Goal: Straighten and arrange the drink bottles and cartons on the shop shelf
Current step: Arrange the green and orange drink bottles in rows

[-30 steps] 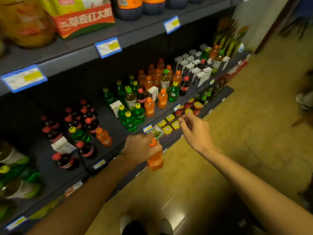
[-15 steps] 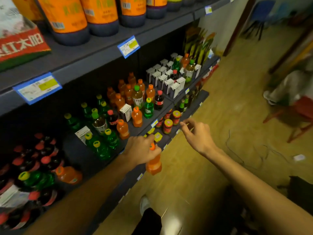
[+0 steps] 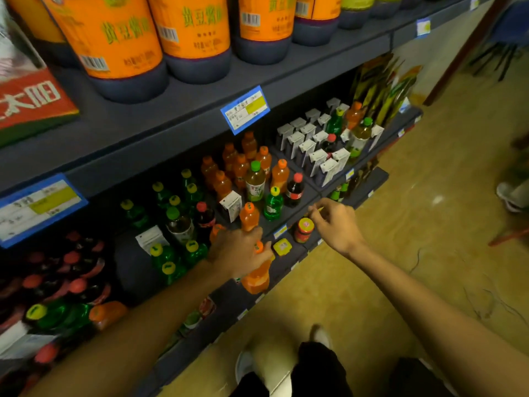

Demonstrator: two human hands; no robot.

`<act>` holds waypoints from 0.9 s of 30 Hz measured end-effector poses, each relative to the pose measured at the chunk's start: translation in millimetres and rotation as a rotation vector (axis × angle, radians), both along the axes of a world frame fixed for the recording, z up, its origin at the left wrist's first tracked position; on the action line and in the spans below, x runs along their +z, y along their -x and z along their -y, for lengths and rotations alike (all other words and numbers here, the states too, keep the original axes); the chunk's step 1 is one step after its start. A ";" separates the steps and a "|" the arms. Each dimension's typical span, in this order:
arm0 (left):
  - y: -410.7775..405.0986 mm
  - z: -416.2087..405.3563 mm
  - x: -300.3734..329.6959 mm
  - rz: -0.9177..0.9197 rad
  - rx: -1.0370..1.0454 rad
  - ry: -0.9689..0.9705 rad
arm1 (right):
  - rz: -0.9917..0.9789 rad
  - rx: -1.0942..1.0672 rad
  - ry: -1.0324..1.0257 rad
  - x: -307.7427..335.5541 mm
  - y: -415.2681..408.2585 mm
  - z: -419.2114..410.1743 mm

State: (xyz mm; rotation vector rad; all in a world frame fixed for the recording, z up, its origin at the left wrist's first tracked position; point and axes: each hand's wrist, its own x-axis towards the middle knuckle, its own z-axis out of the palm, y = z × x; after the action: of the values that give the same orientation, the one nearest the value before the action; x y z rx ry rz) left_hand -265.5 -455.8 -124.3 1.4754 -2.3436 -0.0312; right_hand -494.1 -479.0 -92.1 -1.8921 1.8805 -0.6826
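Item one: our left hand (image 3: 237, 250), fingers curled around the neck of an orange bottle (image 3: 257, 275). We hold it upright just off the front edge of the middle shelf (image 3: 297, 209), its base hanging in front of the lower shelf.

Item two: our right hand (image 3: 335, 224), reaching toward the same shelf edge. Its fingers are bent and the thumb meets the forefinger; something thin and yellowish may be pinched there, but it is too small for us to tell.

Item three, stock on the middle shelf: another orange bottle (image 3: 249, 216) standing just beyond our left knuckles; a white carton (image 3: 231, 204) beside it; a green bottle (image 3: 273, 203) with a yellow cap; a cola bottle (image 3: 294, 190) with a red cap; a tea bottle (image 3: 254, 181) with a green cap; a cluster of orange bottles behind these. To the right, rows of white cartons (image 3: 307, 144).

Item four, the lower shelf: a red jar (image 3: 304, 230) with a yellow lid just beside our right hand, and a yellow-lidded tub (image 3: 282, 247) near our left hand.

Item five, the upper shelf: big orange-labelled jugs (image 3: 114, 41), with blue price tags (image 3: 245, 108) on the edge below.
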 end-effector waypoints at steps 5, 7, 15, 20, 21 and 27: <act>9.0 20.9 -2.6 0.011 0.142 -0.016 | -0.005 0.151 -0.026 -5.6 -3.3 67.7; 16.2 30.2 -2.2 0.074 0.209 -0.028 | 0.009 0.223 -0.029 -4.9 -1.2 93.8; 52.9 55.5 1.2 0.018 0.452 0.004 | -0.037 0.462 0.014 -8.4 18.3 179.5; 68.3 68.9 -6.7 0.038 0.549 0.019 | -0.119 0.583 -0.010 -29.5 -5.2 212.2; 68.9 71.6 -6.6 0.040 0.560 0.021 | -0.137 0.597 -0.014 -33.2 -13.4 216.6; 65.5 74.8 -8.8 0.005 0.625 -0.060 | -0.263 0.641 0.012 -56.9 -58.6 242.5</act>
State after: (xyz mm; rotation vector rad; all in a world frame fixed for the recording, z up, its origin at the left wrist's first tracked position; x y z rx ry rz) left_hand -331.0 -530.6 -133.1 2.1664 -1.7983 0.0665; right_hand -435.5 -721.6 -149.0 -2.4956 1.2575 -0.2429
